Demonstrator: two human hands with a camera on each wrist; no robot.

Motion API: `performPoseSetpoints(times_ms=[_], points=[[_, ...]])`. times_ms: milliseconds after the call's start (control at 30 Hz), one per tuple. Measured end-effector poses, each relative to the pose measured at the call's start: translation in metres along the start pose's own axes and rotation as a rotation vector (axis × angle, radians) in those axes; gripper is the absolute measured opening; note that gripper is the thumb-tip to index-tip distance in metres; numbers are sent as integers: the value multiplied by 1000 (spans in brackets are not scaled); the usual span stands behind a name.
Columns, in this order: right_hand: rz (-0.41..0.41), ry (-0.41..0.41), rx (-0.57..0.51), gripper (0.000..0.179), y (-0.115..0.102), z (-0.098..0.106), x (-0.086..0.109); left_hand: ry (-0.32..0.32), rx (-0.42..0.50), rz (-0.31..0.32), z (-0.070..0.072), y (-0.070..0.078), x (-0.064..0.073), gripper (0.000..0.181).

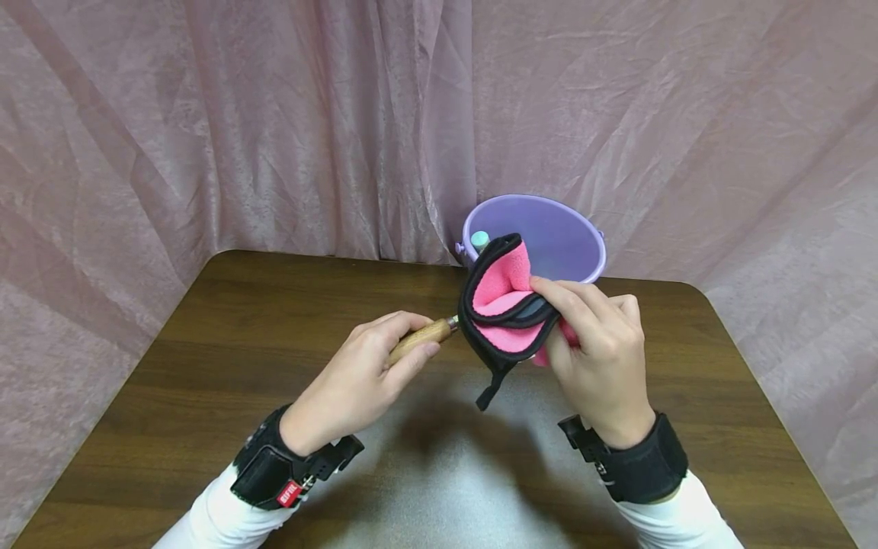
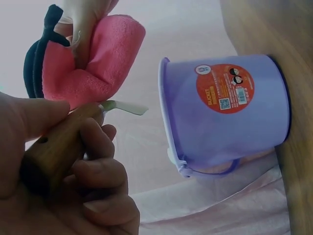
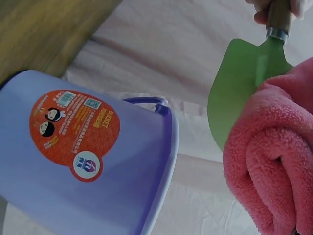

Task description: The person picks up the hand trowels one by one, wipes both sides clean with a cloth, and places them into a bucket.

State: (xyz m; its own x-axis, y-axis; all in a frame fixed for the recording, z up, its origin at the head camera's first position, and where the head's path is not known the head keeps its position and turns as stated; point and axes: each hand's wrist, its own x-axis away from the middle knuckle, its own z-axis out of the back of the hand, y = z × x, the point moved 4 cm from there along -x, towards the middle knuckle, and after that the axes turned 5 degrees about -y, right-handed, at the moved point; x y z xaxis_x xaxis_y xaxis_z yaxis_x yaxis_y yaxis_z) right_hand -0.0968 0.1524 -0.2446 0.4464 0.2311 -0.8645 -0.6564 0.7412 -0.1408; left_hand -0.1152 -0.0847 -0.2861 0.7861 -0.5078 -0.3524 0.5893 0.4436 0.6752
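Observation:
My left hand [image 1: 360, 381] grips the wooden handle of a garden trowel [image 3: 232, 93], held up over the table. Its green blade shows in the right wrist view, while in the head view the cloth hides most of it. My right hand [image 1: 600, 351] pinches a folded pink cleaning cloth [image 1: 507, 278] with black edging and a hanging loop. In the right wrist view, the cloth lies over one side of the blade. Only part of the right hand shows in the left wrist view, behind the cloth.
A purple bucket [image 1: 565, 236] with an orange label stands at the back of the brown wooden table [image 1: 274, 305], just beyond the cloth. Inside it, a thing with a pale green top [image 1: 479, 239] leans near the left rim. Pink curtains [image 1: 274, 137] hang behind the table.

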Motion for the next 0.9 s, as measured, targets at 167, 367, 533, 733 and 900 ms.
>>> performPoseSetpoints(times_ms=[167, 367, 533, 733, 900], points=[[-64, -4, 7, 27, 8, 0, 2, 25, -6, -36, 1, 1, 0, 21], [-150, -21, 2, 25, 21, 1, 5, 53, -18, -22, 3, 0, 0, 22], [-220, -11, 1, 25, 30, 0, 7, 68, -20, -5, 5, -1, 0, 24], [-303, -18, -29, 25, 39, -2, 9, 81, -15, 1, 7, -1, 0, 24], [-360, -46, -51, 26, 45, -3, 11, 88, -5, 0, 8, 0, 0, 25]])
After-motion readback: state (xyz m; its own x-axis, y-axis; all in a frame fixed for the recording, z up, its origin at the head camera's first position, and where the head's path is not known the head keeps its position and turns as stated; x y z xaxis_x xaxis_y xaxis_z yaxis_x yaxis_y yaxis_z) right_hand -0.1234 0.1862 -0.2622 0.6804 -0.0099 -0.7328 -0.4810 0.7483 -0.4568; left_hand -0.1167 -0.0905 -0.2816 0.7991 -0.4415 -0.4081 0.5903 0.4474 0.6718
